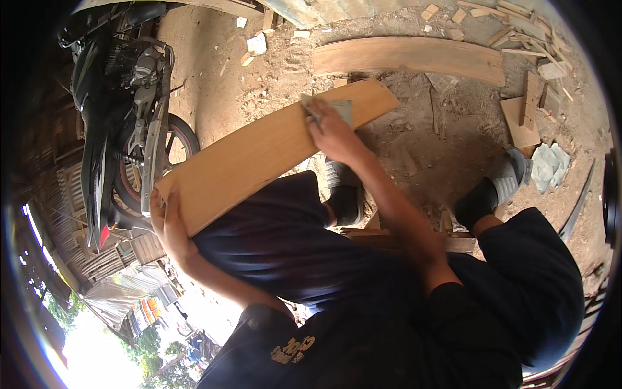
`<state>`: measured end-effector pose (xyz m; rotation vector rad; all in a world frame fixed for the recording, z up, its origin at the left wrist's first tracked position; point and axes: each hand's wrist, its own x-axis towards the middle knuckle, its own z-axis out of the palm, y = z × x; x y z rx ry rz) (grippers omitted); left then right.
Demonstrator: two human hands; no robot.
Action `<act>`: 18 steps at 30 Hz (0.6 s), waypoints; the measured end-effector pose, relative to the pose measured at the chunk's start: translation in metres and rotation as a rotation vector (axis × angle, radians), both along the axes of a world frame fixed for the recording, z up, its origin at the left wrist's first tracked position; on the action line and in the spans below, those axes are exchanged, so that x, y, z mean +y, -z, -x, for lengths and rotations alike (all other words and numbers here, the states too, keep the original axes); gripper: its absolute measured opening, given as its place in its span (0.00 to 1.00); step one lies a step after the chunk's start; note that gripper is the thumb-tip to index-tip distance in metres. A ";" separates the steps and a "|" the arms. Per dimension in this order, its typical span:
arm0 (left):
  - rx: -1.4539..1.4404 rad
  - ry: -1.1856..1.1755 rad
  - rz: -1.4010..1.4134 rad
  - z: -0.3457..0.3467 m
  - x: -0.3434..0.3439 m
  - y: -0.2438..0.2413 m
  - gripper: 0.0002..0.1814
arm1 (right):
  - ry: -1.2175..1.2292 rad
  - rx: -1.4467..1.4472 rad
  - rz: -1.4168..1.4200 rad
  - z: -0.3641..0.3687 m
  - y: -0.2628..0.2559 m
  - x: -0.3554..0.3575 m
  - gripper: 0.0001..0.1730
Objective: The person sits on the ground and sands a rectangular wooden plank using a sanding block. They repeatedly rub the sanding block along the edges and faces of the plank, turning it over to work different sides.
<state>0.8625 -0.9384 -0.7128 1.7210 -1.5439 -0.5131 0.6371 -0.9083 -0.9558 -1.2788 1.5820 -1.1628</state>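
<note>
A smooth wooden board [243,158] slants across my lap, its near end over my thigh and its far end out above the dirt floor. My left hand [170,221] grips the near end, fingers along the edge and thumb side on the upper face. Toward the far end my right hand [331,129] presses a grey-green sheet, apparently sandpaper [344,110], flat on the board's face. Part of the sheet is hidden under the fingers, and the hand is slightly blurred.
A second wooden board [408,54] lies on the ground ahead. Offcuts [529,29] are heaped at the far right. Crumpled grey sheets [550,167] lie beside my right shoe [512,175], near a dark curved blade-like strip [578,204]. A motorcycle [136,107] stands at the left.
</note>
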 end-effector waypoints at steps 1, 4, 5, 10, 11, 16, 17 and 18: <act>0.003 -0.006 -0.001 -0.002 0.002 0.000 0.26 | -0.061 -0.027 0.091 -0.012 -0.022 0.004 0.29; 0.007 0.001 -0.002 -0.001 0.002 0.000 0.26 | -0.111 -0.177 0.254 -0.041 -0.059 0.008 0.28; 0.007 -0.001 0.002 0.000 0.003 -0.001 0.26 | -0.151 -0.288 0.196 -0.030 -0.066 0.009 0.28; 0.009 0.009 0.023 0.006 0.005 -0.004 0.27 | 0.069 -0.344 -0.004 0.023 0.020 -0.001 0.27; 0.023 0.006 0.022 0.004 0.008 -0.002 0.27 | 0.089 -0.196 0.033 0.014 0.010 0.003 0.27; -0.001 -0.001 0.034 0.006 0.007 -0.009 0.27 | -0.130 -0.209 0.242 -0.033 -0.076 0.015 0.28; -0.012 -0.004 0.037 0.009 0.007 -0.012 0.27 | -0.148 -0.284 0.219 -0.031 -0.080 0.016 0.28; -0.034 -0.014 0.036 0.011 0.009 -0.015 0.27 | -0.110 -0.292 0.159 -0.026 -0.070 0.014 0.27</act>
